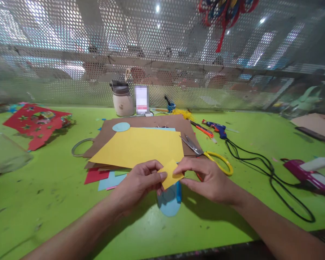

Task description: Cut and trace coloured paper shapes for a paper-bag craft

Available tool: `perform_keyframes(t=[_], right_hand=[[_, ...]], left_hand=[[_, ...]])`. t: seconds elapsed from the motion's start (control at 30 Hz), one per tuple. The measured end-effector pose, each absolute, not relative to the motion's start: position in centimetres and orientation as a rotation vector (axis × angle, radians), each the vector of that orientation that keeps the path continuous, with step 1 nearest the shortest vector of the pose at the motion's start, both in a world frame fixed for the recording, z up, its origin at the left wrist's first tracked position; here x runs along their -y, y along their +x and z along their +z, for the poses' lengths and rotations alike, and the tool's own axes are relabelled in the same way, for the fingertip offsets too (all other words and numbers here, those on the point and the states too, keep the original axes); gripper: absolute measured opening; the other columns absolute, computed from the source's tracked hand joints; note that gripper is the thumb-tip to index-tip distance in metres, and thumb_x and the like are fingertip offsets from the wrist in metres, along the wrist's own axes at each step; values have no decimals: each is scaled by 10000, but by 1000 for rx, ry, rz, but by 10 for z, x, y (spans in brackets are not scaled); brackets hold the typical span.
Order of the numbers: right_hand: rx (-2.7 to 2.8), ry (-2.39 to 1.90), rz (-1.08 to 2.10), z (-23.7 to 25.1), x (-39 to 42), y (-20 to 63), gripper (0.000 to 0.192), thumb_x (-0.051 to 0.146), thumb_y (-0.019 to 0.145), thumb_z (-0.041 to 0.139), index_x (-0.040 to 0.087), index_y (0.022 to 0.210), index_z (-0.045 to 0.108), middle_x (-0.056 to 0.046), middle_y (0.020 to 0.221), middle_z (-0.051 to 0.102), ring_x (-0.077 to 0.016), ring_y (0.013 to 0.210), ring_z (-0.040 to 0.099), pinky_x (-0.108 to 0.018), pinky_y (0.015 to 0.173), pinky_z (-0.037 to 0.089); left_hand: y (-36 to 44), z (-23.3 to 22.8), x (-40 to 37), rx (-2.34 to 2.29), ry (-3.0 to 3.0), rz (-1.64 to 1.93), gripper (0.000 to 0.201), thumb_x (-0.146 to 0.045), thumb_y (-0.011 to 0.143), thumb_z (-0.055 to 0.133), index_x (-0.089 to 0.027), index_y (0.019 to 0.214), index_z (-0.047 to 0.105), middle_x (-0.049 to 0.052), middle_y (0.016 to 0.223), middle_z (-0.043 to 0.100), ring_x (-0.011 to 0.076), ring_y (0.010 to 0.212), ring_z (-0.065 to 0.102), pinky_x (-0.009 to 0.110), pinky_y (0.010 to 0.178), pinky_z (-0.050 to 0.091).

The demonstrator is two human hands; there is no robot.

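Observation:
Between my two hands is a small piece of yellow paper [169, 174], held above the table. My left hand [144, 177] pinches its left edge, thumb on top. On the other side my right hand [206, 177] has its fingers closed on the right edge. Below the piece lie a light blue paper disc [170, 206] and a blue stick-like thing [178, 193], partly hidden. Behind my hands a large yellow sheet [141, 146] rests on brown cardboard [108, 126]. Scissors with yellow handles [219, 160] lie just beyond my right hand, blades over the sheet's right edge.
On the green table [56, 202] a glue gun [218, 128] trails a black cord [271, 173]. A utility knife [203, 129], a tape ring [79, 147], a jar [122, 101] and a lit phone [141, 99] stand or lie farther back. Red cut paper [36, 126] is at left.

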State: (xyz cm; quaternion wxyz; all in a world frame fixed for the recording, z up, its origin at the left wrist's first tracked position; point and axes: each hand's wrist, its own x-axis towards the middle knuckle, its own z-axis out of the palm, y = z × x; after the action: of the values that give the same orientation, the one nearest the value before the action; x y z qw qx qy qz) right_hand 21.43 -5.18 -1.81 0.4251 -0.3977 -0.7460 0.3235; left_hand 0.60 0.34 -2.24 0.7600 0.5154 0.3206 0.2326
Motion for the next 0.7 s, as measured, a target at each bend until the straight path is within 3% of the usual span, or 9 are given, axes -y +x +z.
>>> perform_keyframes(t=[0.2,0.47,0.7], right_hand=[[1893,-932,727,-20,51,211,66,120,813,646,158,854,681,-30,744,627,-129,691,579,-251,649,455],[1868,-925,799,-18,49,214,76,154,778,704,159,849,681,-26,749,622,-132,699,576,-246,653,460],[1814,-954,898,-22,48,214,61,205,786,702,159,767,667,-26,737,619,-139,701,582,-266,667,468]], left_hand=[[8,-16,0,-721,1232,435,201,-311,802,656,-141,788,550,26,606,652,83,493,535,202,502,417],[11,-12,2,-760,1315,430,267,-360,765,682,-130,831,564,-11,574,612,95,513,550,207,509,444],[9,-13,3,-621,1391,317,235,-344,843,593,-109,861,599,60,735,682,123,607,598,261,619,491]])
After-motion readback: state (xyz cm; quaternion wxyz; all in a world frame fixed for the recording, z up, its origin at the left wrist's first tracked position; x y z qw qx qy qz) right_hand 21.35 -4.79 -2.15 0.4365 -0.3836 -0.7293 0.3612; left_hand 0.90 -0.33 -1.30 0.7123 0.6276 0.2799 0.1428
